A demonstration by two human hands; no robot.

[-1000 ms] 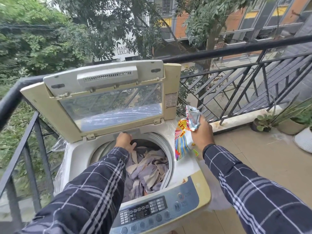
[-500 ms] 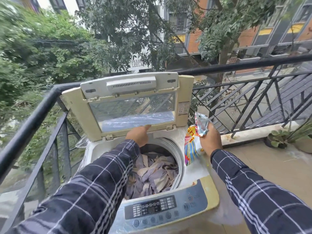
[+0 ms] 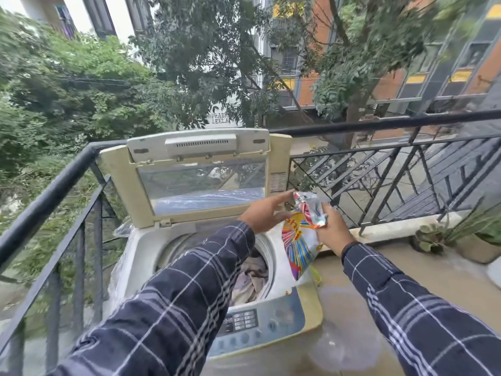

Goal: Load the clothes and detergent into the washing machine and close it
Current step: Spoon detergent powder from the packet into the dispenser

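Note:
A top-loading washing machine point(image 3: 287, 316) stands on a balcony with its cream lid point(image 3: 195, 175) raised upright. Grey and beige clothes point(image 3: 250, 280) lie in the drum, partly hidden by my left sleeve. My right hand point(image 3: 332, 230) grips the crumpled top of a colourful detergent packet point(image 3: 301, 240), which hangs over the machine's right rim. My left hand point(image 3: 264, 213) is stretched out with fingers apart beside the packet's top, holding nothing.
A black metal railing point(image 3: 379, 123) runs behind and to the left of the machine. Potted plants point(image 3: 471, 237) stand on the tiled floor at the right. Trees and buildings lie beyond the railing.
My left hand has lifted out of the drum and swung right toward the packet. My right hand has raised the packet slightly. The view has tilted upward.

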